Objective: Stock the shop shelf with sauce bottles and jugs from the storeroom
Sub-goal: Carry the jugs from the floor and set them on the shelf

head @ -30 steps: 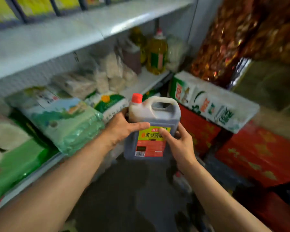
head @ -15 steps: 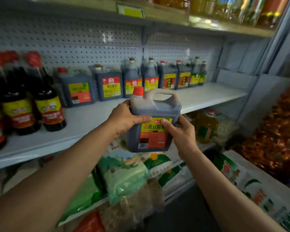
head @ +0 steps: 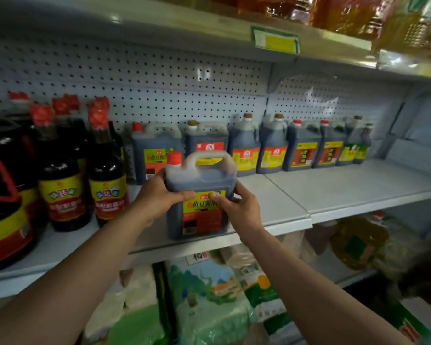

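At the front edge of the shelf [head: 279,207], I clamp the jug [head: 199,195] between left hand [head: 159,195] and right hand [head: 239,210]; early release risks tipping forward.

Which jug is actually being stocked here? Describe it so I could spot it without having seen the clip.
Look at the grey middle shelf backed by pegboard. At its front edge, ahead of the row of jugs along the back, stands the soy sauce jug, held by the left hand and right hand. It alone sits forward, gripped on both sides.
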A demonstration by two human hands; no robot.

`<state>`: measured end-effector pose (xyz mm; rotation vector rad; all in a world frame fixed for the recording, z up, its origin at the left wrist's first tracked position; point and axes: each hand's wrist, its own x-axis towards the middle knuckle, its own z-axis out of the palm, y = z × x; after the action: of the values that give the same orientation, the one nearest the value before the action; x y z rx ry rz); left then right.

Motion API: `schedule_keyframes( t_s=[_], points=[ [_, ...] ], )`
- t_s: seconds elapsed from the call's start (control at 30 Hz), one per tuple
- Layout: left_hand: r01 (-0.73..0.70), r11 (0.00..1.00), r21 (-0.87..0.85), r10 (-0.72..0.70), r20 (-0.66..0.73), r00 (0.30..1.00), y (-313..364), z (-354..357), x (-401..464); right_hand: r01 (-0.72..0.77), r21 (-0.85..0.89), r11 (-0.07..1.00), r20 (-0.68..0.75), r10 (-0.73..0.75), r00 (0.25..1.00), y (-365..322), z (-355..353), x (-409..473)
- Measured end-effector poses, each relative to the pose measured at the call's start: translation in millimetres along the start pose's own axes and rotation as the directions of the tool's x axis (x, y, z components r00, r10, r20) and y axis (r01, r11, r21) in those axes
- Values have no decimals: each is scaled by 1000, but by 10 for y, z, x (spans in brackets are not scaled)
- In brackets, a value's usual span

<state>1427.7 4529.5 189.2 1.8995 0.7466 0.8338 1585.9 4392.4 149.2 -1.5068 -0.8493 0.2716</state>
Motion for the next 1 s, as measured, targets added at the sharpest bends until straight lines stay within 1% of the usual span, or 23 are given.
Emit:
schedule_keyframes(
  t_s=[0.1, 0.17, 0.23, 0.33, 0.47, 0.5, 0.6, 0.7, 0.87, 1.0],
  points=[
    [51, 998, 27, -50, -37, 998, -69, -81, 73, 9, -14, 1000, 85, -8, 996, 19, 58, 197],
    [65, 998, 26, -64, -59, 996, -74, -126, 97, 27, -123, 992, 149, -8, 989, 45, 87, 314],
    [86, 995, 44, -82, -89, 993, -53, -149, 114, 36, -260, 965, 180, 12, 984, 77, 138, 407],
    [142, 988, 65, -132, -140, 981, 13, -162, 140, 39, -345, 938, 206, 35, 978, 109, 222, 536],
    [260, 966, 17, -251, -199, 947, 3, -112, 218, 65, -355, 932, 239, 23, 971, 106, 284, 673],
    [268, 963, 10, -259, -225, 939, -4, -90, 237, 72, -353, 933, 245, 18, 969, 106, 303, 700],
    [291, 951, 107, -240, -341, 909, -107, -14, 322, 73, -342, 937, 266, 23, 964, 117, 392, 788],
    [323, 942, 88, -258, -427, 867, -199, 34, 451, 63, -354, 933, 263, 35, 964, 115, 502, 893],
    [383, 921, 73, -313, -448, 837, -197, -41, 640, 59, -357, 932, 257, 38, 966, 106, 703, 1060],
    [375, 925, 64, -307, -458, 834, -299, -127, 783, 67, -346, 936, 239, 20, 971, 112, 882, 1154]
  ],
)
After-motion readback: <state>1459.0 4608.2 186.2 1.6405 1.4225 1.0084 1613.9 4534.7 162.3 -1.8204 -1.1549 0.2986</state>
